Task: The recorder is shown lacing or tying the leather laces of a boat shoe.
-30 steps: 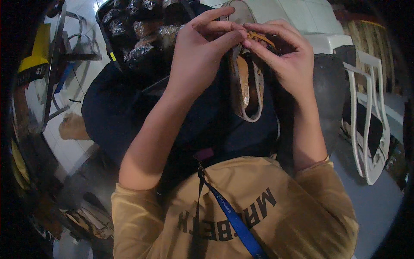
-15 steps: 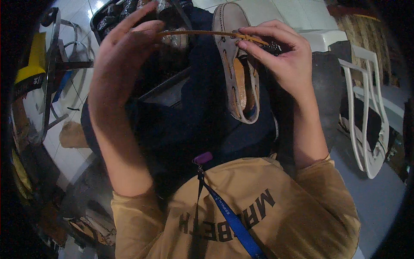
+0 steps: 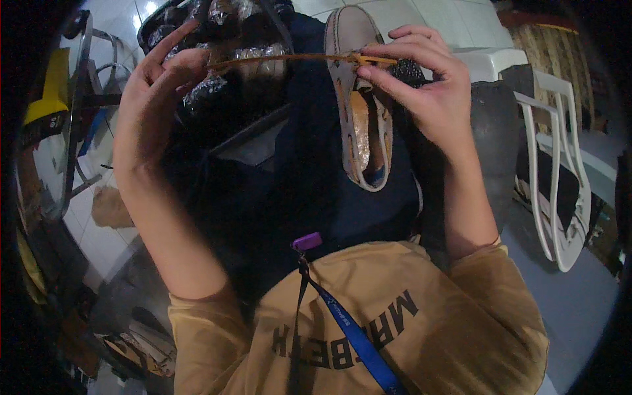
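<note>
A light grey moccasin-style shoe (image 3: pixel 342 39) rests on my lap, its toe pointing away from me and its tan insole showing. A tan leather lace (image 3: pixel 283 57) stretches nearly level from the shoe's front toward the left. Its far end is pinched by my left hand (image 3: pixel 168 76) between thumb and fingers, with the index finger raised. My right hand (image 3: pixel 431 76) pinches the lace at the shoe's throat, where it forms a loop or knot. Something dark and speckled shows under the right fingers, and I cannot make out what it is.
A black crate (image 3: pixel 253 131) with several plastic-wrapped bundles stands ahead on the left. A white plastic chair (image 3: pixel 553 164) is at the right. To the left are a metal-framed stand (image 3: pixel 76 99) and a yellow object (image 3: pixel 49 99). A blue lanyard (image 3: pixel 349 336) hangs over my shirt.
My left hand has moved left and slightly down, drawing out a longer stretch of lace. The right hand has shifted slightly left, still pinching at the shoe.
</note>
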### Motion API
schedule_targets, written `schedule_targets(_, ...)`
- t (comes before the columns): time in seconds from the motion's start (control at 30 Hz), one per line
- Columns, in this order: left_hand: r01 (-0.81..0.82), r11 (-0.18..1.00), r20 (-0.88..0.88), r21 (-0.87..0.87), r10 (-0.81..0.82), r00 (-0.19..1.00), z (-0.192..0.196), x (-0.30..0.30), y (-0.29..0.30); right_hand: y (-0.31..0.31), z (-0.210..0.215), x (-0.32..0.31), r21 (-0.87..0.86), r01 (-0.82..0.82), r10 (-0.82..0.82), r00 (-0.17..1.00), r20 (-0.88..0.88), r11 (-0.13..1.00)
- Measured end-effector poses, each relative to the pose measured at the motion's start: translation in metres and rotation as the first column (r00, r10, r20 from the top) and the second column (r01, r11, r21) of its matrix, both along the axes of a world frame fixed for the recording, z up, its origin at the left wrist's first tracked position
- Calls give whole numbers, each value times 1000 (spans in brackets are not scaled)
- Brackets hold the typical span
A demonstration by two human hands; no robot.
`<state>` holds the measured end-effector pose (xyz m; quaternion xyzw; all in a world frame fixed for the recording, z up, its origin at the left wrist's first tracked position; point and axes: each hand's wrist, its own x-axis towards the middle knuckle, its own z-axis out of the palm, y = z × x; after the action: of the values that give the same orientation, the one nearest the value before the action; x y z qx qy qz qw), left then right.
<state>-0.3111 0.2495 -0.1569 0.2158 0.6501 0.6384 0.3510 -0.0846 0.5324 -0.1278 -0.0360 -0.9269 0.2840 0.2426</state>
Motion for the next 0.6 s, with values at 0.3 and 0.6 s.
schedule_targets(0.3, 35, 998, -261, 51, -21, 965, -8, 31, 32, 0, 8, -4, -60, -17, 19, 999, 30, 998)
schedule_targets(0.6, 111, 964, -489, 242, 22, 872, -22, 96, 104, 6, 1, -3, -192, -90, 104, 992, 64, 977)
